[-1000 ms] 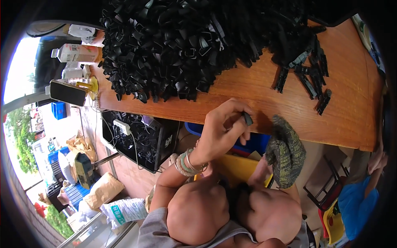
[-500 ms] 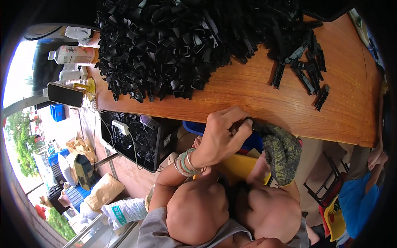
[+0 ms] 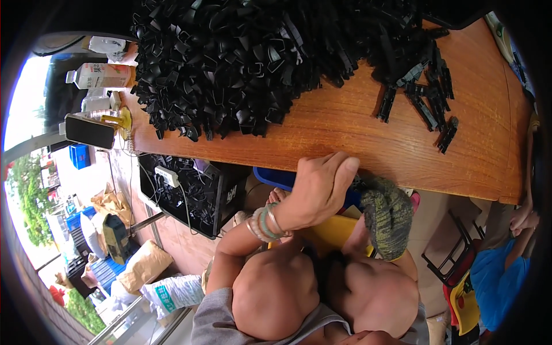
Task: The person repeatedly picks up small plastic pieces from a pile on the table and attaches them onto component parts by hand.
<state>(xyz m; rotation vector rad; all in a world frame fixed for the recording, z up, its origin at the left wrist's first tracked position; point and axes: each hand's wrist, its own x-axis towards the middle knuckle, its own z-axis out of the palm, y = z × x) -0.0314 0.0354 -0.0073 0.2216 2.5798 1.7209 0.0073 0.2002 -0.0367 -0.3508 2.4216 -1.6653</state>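
Just below the front edge of the wooden table [image 3: 379, 164], my bare left hand [image 3: 322, 190] is closed, its fingers bent and pressed together. Bracelets circle that wrist. To its right, my right hand [image 3: 388, 217] wears a dark grey and yellowish knitted glove and is curled shut. Something small and dark shows between the two hands, by the glove's fingertips; I cannot make out what it is. Beyond them a large heap of black plastic parts [image 3: 230, 75] covers the table's far left. Several longer black pieces [image 3: 422, 106] lie loose to the right.
Under the table at left stands a black crate [image 3: 215, 198] with black parts and a white power strip [image 3: 167, 176]. A blue bin [image 3: 270, 176] and a yellow container [image 3: 330, 233] are below my hands. A phone [image 3: 90, 131] and bottle [image 3: 103, 76] stand far left. Another person in blue [image 3: 500, 282] is at right.
My left hand has turned slightly, its thumb side now higher and further right. The gloved right hand has drawn a little down and left, and the dark bit between them shows less.
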